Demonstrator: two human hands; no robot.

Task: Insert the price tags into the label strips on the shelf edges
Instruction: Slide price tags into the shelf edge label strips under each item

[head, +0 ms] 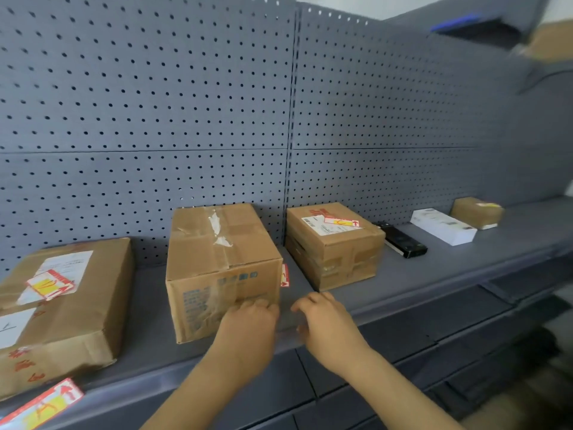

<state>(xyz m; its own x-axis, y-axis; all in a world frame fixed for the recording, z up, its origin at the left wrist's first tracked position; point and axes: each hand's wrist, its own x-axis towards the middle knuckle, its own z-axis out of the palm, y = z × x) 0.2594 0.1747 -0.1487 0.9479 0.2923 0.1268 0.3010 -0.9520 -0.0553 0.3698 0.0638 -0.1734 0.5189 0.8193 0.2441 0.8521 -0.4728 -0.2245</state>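
Note:
My left hand (248, 330) and my right hand (325, 324) meet at the front edge of the grey shelf (403, 293), just in front of the middle cardboard box (223, 268). Both hands have their fingers curled. A faint see-through strip (288, 321) spans the gap between them, and both seem to pinch it; its outline is blurred. A red and yellow price tag (40, 405) sits at the shelf edge at the lower left. Another red tag (284, 275) shows beside the middle box's right side.
A large box (62, 311) lies on the left and a smaller taped box (335, 243) right of centre. Farther right are a black device (400, 240), a white carton (443, 226) and a small box (477, 212). Grey pegboard (186, 103) backs the shelf. Lower shelves (465, 352) step out below.

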